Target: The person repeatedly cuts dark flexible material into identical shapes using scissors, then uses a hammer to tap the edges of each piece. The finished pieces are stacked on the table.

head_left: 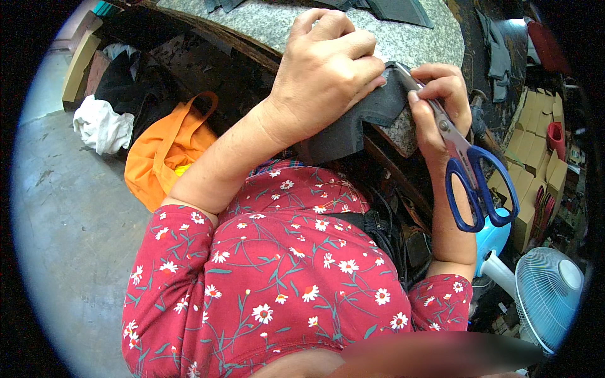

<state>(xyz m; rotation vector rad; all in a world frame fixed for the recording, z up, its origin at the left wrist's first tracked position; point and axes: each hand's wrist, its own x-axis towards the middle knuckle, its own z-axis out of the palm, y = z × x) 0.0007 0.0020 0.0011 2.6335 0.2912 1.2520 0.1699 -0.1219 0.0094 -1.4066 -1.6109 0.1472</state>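
Observation:
My left hand (328,72) is closed, with its fingers curled over the edge of a dark grey piece of sheet material (383,104), perhaps leather or fabric. This piece has an angular cut outline and hangs partly over the front edge of the stone-topped table (435,47). In my right hand (450,94) are scissors (463,148), gripped around the blades rather than by the loops. Their blue handles point down toward me, and the blade tips touch or nearly touch the dark piece beside my left thumb. My left fingertips are partly hidden.
More dark cut pieces (400,11) lie at the table's far side, others (496,60) to the right. An orange bag (167,148) and white cloth (104,124) are at the left. Cardboard boxes (532,132) and a light-blue fan (548,293) stand at the right.

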